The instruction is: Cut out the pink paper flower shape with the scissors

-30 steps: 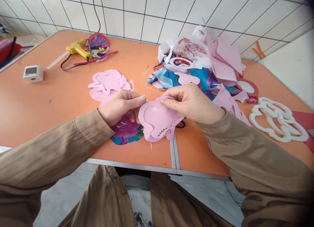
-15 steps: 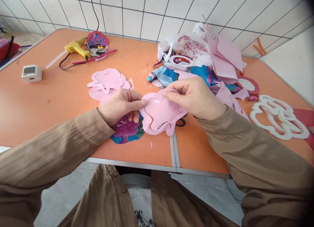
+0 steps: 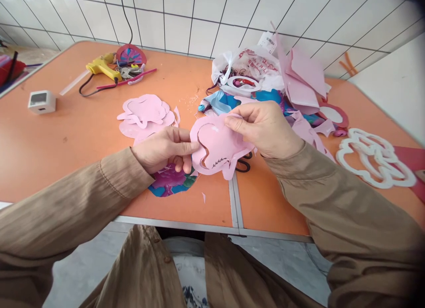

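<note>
My left hand (image 3: 162,149) pinches the left edge of a pink foam cut-out (image 3: 219,146) shaped like a lobed flower, with a small leaf sprig drawn near its lower edge. My right hand (image 3: 265,128) pinches its upper right edge. An outer strip of the pink foam is peeling away from the inner shape along the left side. Both hands hold the piece just above the orange table (image 3: 66,135). Under my left hand lies a magenta and blue flower-printed piece (image 3: 169,181). Black scissors (image 3: 244,165) lie partly hidden beneath the cut-out.
A stack of pink cut-outs (image 3: 146,115) lies left of centre. A yellow glue gun (image 3: 101,68), keys and a white cube (image 3: 42,101) sit at the far left. A plastic bag (image 3: 252,66), pink scraps (image 3: 305,84) and white foam frames (image 3: 375,159) crowd the right.
Both hands have lifted and turned the pink cut-out slightly up and left. The outer strip has pulled further apart from the inner shape on the left side.
</note>
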### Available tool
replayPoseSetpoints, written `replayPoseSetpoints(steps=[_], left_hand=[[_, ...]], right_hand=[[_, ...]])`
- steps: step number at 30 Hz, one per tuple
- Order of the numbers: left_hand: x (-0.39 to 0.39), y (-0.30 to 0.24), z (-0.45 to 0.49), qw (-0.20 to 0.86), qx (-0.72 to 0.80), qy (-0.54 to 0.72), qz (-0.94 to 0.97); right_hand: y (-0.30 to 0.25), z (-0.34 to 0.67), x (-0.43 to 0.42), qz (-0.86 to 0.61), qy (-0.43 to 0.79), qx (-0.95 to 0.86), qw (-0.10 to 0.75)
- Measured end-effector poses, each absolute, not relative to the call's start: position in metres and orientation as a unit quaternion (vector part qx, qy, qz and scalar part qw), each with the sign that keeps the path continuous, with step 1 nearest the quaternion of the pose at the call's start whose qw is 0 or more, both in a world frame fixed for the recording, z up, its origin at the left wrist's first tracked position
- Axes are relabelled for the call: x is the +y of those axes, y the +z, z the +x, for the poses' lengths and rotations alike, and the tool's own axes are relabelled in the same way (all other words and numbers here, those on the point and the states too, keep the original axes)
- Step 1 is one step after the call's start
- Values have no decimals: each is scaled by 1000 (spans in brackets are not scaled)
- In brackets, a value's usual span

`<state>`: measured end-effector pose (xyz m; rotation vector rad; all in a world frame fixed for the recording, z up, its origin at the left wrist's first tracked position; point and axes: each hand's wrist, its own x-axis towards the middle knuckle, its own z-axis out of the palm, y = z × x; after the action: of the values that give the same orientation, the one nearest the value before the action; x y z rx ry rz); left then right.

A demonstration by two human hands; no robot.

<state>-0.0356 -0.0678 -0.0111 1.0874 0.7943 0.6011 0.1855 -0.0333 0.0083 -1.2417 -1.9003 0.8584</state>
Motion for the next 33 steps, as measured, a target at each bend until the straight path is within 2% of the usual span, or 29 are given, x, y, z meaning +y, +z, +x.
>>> replayPoseSetpoints(steps=[7,17,33], left_hand=[[-72,-11,-33,754,379,261,468],[-71,-10,-31,679,420,303,519],[-72,-15,-31,684,425,308,507]], right_hand=[[8,186,-33,-483,306,-731,373],[3,186,-30,-448,280,-739,417],[-1,187,-30,-453,279,-740,411]])
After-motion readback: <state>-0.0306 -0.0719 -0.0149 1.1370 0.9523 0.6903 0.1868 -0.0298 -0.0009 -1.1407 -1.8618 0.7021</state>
